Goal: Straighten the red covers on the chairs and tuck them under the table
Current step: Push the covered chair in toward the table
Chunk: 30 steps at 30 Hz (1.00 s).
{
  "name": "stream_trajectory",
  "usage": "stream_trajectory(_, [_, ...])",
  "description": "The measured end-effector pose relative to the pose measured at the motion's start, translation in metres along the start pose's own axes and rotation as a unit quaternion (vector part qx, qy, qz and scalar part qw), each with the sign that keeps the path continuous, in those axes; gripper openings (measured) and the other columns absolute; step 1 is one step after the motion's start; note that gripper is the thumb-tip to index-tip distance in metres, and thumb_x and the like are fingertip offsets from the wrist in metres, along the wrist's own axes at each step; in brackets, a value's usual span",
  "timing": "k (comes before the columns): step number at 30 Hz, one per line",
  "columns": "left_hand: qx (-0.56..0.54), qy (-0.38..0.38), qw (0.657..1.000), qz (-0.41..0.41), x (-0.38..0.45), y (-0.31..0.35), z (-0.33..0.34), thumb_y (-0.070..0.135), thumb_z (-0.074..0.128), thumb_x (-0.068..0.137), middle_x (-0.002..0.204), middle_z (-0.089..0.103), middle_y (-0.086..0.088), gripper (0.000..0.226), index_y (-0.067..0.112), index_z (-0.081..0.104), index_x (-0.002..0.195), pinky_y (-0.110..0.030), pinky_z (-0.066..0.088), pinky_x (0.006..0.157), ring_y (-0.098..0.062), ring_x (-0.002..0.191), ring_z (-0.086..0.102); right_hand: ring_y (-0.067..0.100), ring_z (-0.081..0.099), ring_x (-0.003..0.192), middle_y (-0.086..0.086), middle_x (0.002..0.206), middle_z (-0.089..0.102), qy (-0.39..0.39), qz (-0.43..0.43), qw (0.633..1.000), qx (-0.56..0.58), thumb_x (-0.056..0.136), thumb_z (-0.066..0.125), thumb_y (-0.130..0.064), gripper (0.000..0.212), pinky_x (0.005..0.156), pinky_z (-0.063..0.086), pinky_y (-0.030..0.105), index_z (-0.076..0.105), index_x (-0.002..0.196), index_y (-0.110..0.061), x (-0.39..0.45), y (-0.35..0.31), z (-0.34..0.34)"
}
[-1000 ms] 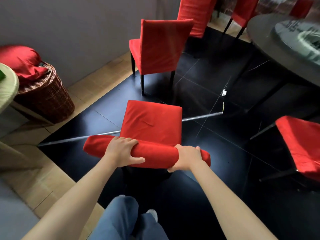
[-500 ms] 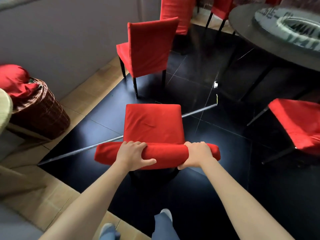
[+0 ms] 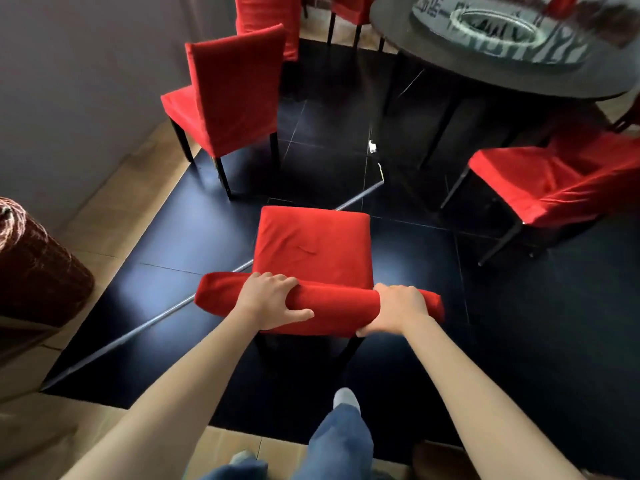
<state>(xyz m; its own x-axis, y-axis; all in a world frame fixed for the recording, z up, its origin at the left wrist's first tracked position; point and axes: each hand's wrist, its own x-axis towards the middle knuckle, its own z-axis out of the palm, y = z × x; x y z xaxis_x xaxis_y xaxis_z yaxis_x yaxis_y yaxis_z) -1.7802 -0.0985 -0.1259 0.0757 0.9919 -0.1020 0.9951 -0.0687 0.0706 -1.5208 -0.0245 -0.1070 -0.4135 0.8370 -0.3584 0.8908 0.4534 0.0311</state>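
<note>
Directly below me stands a chair with a red cover (image 3: 313, 249), seen from behind and above. My left hand (image 3: 272, 301) grips the top of its padded backrest, thumb on the near side. My right hand (image 3: 398, 308) grips the same backrest top further right. The round dark table (image 3: 408, 46) stands at the upper right. Another red-covered chair (image 3: 235, 91) stands at the upper left with its back toward me. A third red-covered chair (image 3: 554, 178) sits at the right, partly under the table's edge.
More red chairs (image 3: 266, 19) stand behind the table at the top. A wicker basket (image 3: 31, 268) is at the left on the wood floor. A metal strip (image 3: 149, 323) crosses the black tiles. My legs in jeans (image 3: 339, 441) are below.
The chair in my hands has moved forward toward the table as I stepped with it. The view has swung right, so the basket has slid to the left edge and the table looms larger.
</note>
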Motion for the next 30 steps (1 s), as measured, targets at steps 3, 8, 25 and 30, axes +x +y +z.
stream_trajectory(3, [0.012, -0.015, 0.999, 0.041, -0.004, -0.009, 0.001, 0.094, 0.019, 0.058, 0.104, 0.065, 0.008, 0.096, 0.03, 0.057, 0.118, -0.035, 0.042, 0.093, -0.018, 0.1, 0.059, 0.021, 0.065, 0.089, -0.005, 0.097, 0.067, 0.004, 0.037, 0.999, 0.011, 0.039, 0.059, -0.091, 0.093, 0.073, 0.041, 0.033, 0.051, 0.104, -0.024, -0.027, -0.015, 0.013])
stream_trajectory(8, [0.034, -0.022, 0.995, 0.091, -0.009, -0.016, 0.002, 0.095, 0.015, 0.055, 0.106, 0.065, 0.009, 0.099, 0.031, 0.055, 0.118, -0.034, 0.043, 0.088, -0.018, 0.099, 0.058, 0.023, 0.064, 0.092, -0.002, 0.099, 0.067, 0.014, 0.084, 0.996, 0.023, 0.043, 0.061, -0.089, 0.092, 0.079, 0.04, 0.036, 0.051, 0.105, -0.022, -0.052, -0.034, 0.026])
stream_trajectory(25, [0.064, 0.024, 0.99, 0.121, 0.04, -0.021, 0.001, 0.095, 0.012, 0.055, 0.088, 0.064, 0.008, 0.095, 0.028, 0.059, 0.102, -0.034, 0.042, 0.077, -0.018, 0.085, 0.061, 0.02, 0.063, 0.091, -0.005, 0.099, 0.066, -0.001, 0.112, 0.993, 0.048, 0.046, 0.065, -0.086, 0.09, 0.083, 0.041, 0.036, 0.053, 0.11, -0.023, -0.023, -0.02, 0.005])
stream_trajectory(30, [0.06, 0.022, 0.989, 0.134, 0.08, -0.022, -0.004, 0.096, 0.01, 0.055, 0.087, 0.062, 0.008, 0.097, 0.027, 0.058, 0.104, -0.032, 0.037, 0.071, -0.017, 0.084, 0.06, 0.02, 0.062, 0.093, -0.005, 0.102, 0.065, -0.008, 0.125, 0.991, 0.055, 0.046, 0.066, -0.085, 0.092, 0.087, 0.041, 0.036, 0.052, 0.114, -0.024, 0.006, -0.001, -0.006])
